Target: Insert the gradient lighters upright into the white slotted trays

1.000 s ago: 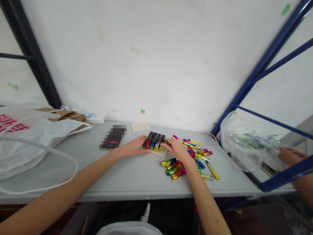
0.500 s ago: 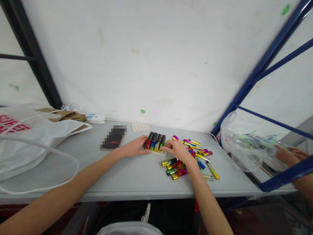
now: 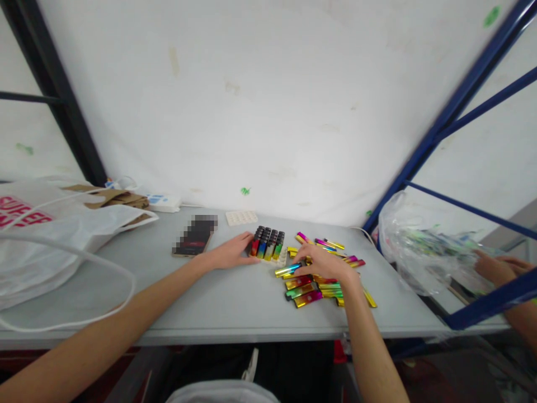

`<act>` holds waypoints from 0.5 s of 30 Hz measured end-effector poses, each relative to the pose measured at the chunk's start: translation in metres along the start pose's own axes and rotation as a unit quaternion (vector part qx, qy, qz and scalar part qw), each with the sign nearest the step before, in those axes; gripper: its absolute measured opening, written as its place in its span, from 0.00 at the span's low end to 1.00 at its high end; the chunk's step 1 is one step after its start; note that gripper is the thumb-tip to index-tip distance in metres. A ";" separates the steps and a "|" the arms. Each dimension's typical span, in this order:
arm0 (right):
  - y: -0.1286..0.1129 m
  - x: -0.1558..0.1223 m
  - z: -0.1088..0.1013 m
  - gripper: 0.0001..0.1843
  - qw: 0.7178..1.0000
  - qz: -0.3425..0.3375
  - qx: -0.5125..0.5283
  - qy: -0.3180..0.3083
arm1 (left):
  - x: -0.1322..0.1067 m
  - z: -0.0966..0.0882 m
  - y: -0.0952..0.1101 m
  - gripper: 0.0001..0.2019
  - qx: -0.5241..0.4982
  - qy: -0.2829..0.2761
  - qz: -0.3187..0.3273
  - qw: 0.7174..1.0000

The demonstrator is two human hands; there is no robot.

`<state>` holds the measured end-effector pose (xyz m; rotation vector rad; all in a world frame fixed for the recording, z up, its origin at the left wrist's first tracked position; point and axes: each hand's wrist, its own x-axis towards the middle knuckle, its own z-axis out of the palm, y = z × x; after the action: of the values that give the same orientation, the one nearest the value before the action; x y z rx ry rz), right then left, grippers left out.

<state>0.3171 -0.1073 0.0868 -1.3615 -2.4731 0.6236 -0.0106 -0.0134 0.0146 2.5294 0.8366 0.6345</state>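
Note:
Upright lighters (image 3: pixel 268 243) with black tops and shiny coloured bodies stand in rows in a small white tray (image 3: pixel 282 259). My left hand (image 3: pixel 230 252) grips this tray at its left side, thumb at the front corner and fingers along the left edge. To the right of the tray, my right hand (image 3: pixel 321 262) has its thumb and fingers on a blue and yellow lighter (image 3: pixel 287 270), at the edge of a loose pile. More metallic lighters (image 3: pixel 308 298) lie under and around that hand, partly hidden by it.
A second white tray (image 3: pixel 241 218) lies by the wall, with a phone (image 3: pixel 195 235) to its left. A white plastic bag (image 3: pixel 75 240) and cable fill the left side. Past the blue frame (image 3: pixel 444 123), another person's hands (image 3: pixel 497 268) work by a clear bag (image 3: pixel 406 246).
My right hand has moved from the tray's right side rightward to the loose pile and taken hold of a blue and yellow lighter. My left hand stays in place.

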 end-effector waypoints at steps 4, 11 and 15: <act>0.001 0.001 -0.004 0.13 0.991 -0.029 0.093 0.089 | 0.000 0.000 0.000 0.30 -0.003 0.007 0.007 1.000; -0.014 0.004 0.014 0.23 0.878 -0.006 0.420 0.230 | -0.001 0.000 0.000 0.31 -0.001 0.002 0.002 1.000; -0.029 0.004 0.015 0.26 0.824 0.008 0.510 0.248 | 0.000 0.000 -0.001 0.30 0.007 -0.001 0.002 1.000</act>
<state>0.2877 -0.1214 0.0873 -0.9010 -1.3152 1.1701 -0.0113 -0.0131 0.0143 2.5455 0.8375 0.6294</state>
